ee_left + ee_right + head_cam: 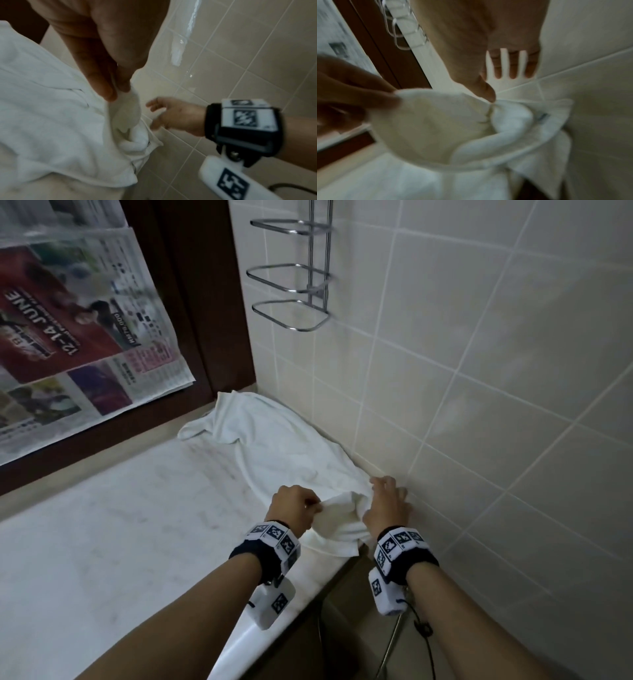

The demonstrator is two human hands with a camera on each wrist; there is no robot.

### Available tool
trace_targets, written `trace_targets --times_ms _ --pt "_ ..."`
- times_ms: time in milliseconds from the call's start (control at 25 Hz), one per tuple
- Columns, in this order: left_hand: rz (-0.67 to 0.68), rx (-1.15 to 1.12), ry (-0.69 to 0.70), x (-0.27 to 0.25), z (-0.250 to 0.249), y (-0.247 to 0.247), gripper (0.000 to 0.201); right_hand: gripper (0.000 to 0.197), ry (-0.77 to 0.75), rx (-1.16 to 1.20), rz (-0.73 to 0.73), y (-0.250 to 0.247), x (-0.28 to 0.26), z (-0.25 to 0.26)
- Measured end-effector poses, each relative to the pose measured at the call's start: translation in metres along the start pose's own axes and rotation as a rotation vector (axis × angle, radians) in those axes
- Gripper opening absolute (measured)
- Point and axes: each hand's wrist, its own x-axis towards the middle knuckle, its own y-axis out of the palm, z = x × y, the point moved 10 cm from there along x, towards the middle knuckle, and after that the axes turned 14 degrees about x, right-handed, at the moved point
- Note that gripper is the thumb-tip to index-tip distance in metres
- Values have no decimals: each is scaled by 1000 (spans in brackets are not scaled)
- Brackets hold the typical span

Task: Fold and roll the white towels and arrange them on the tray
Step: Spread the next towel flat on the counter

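At the near edge of the pale marble worktop (pixel 102 542), the left hand (pixel 293 506) pinches a raised corner of the crumpled white terry towel (pixel 274 453) between thumb and fingertips. Just beside it, the right hand (pixel 387 505) has its fingers spread and nearly straight next to the towel's bunched edge by the wall; its thumb touches the cloth. The towel stretches away from the hands along the beige tiled wall (pixel 479 371) to the far corner. Above hangs a chrome wire rack (pixel 291 282); newspaper sheets (pixel 75 330) cover the dark-framed window at left.
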Motion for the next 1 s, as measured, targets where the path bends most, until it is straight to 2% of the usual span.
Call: trace_targets --times_ms 80,160,200,320,400,520,600,720,840,880,1000 --pt "-2 -39 24 -6 -4 -7 9 51 210 -253 183 5 7 -37" --pt "18 -53 46 -12 -7 -3 9 35 273 -242 268 5 11 -52" --pt "31 -38 47 -14 -7 0 9 28 255 -211 249 2 13 -52" --pt "14 40 18 -16 1 -3 15 19 51 -107 73 -29 25 -13" --pt "-85 2 49 -13 -10 -31 34 11 -184 122 -27 -63 30 51" --pt "-340 -162 209 -10 -47 -122 70 7 -591 427 -75 -126 16 184" --pt "-494 -275 265 -12 -59 -201 74 8 -757 576 -88 -168 2 262" --pt "-613 -396 285 -31 -60 -328 48 11 -867 774 -104 -224 -16 360" --pt "-762 -343 283 -76 -50 -447 12 14 -995 840 -67 -259 -42 455" --pt "-838 -314 256 -95 -41 -483 8 14 -1021 830 -50 -265 -49 483" --pt "-1002 -253 163 -143 -10 -557 22 14 -1016 570 31 -250 -57 545"
